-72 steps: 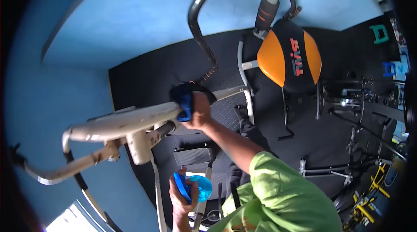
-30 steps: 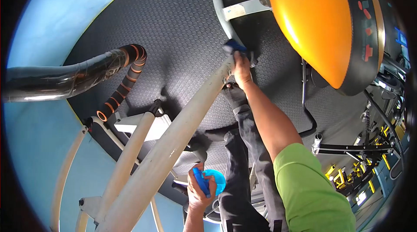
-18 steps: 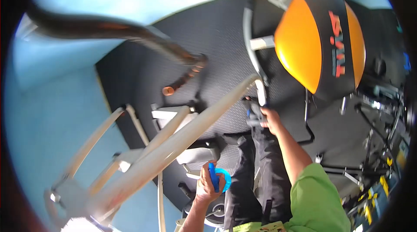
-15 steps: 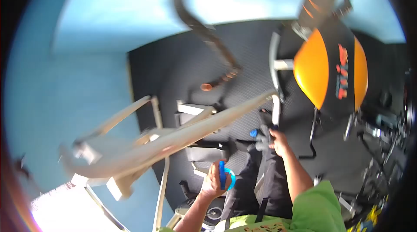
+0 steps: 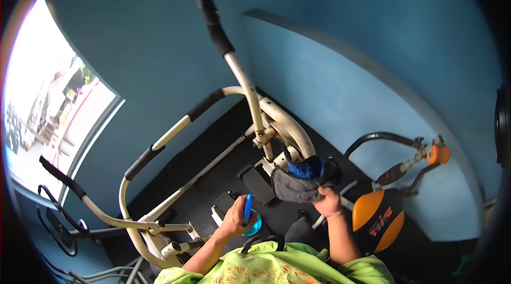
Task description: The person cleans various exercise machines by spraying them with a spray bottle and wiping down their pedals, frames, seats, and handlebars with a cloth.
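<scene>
My left hand (image 5: 234, 219) is closed around a spray bottle (image 5: 254, 225) with a bright blue top and clear turquoise body, held low in front of my shirt. My right hand (image 5: 328, 203) grips the lower edge of a grey, fuzzy cloth (image 5: 295, 188) that has a dark blue side (image 5: 308, 168) showing along its top. The cloth hangs in front of the base of a cream tubular exercise machine (image 5: 287, 127); whether it touches the frame I cannot tell.
Long handlebars with black foam grips (image 5: 210, 15) rise ahead and curve round to the left. An orange and black exercise-bike seat (image 5: 379, 221) stands close on my right. A blue half-wall (image 5: 340, 81) curves behind, and a bright window (image 5: 64, 103) is at far left.
My view has swung round toward the window and the cream machine. The cloth has come up and spread out in my right hand. My left hand still holds the spray bottle.
</scene>
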### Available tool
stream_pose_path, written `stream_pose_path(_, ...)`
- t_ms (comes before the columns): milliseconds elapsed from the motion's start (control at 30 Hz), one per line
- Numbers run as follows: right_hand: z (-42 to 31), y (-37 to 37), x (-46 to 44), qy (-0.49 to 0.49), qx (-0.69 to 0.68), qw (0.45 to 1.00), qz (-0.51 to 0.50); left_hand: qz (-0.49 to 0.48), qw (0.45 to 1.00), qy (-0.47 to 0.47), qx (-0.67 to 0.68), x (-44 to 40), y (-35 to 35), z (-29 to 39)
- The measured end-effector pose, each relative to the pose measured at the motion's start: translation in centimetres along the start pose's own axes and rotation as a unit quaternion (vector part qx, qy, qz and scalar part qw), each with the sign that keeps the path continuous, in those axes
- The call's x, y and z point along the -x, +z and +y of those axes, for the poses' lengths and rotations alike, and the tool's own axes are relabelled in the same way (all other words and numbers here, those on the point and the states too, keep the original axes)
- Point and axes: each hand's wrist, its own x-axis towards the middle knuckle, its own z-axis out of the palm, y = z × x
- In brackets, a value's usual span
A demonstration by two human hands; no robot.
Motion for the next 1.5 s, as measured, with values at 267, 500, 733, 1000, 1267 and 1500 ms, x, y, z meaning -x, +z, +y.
stream_pose_path(267, 2.9, 4.2, -8.2, -0.368, 0.733, 0.566, -0.077, 0.11, 0.994, -0.022, 0.015, 2.9, -0.1, -1.7)
stream_pose_path(500, 7.2, 3.9, -9.3, -0.247, 0.856, 0.445, -0.09, 0.182, 0.979, -0.088, 0.033, 2.4, 1.2, -2.4)
stream_pose_path(733, 3.4, 11.2, -11.7, -0.464, 0.648, 0.603, -0.036, 0.208, 0.96, -0.181, 0.055, 1.5, 0.7, -1.9)
stream_pose_path(1000, 8.2, 8.2, -20.3, -0.441, 0.654, 0.608, -0.087, 0.258, 0.946, -0.192, 0.035, 0.6, -0.5, -1.3)
stream_pose_path(1267, 3.4, 20.0, -24.2, -0.551, 0.611, 0.561, -0.093, 0.256, 0.954, -0.154, 0.026, -1.8, -1.1, -1.6)
stream_pose_path(1500, 4.7, 14.4, -23.9, -0.561, 0.643, 0.495, -0.164, 0.221, 0.968, -0.114, 0.031, -4.6, -1.4, -1.8)
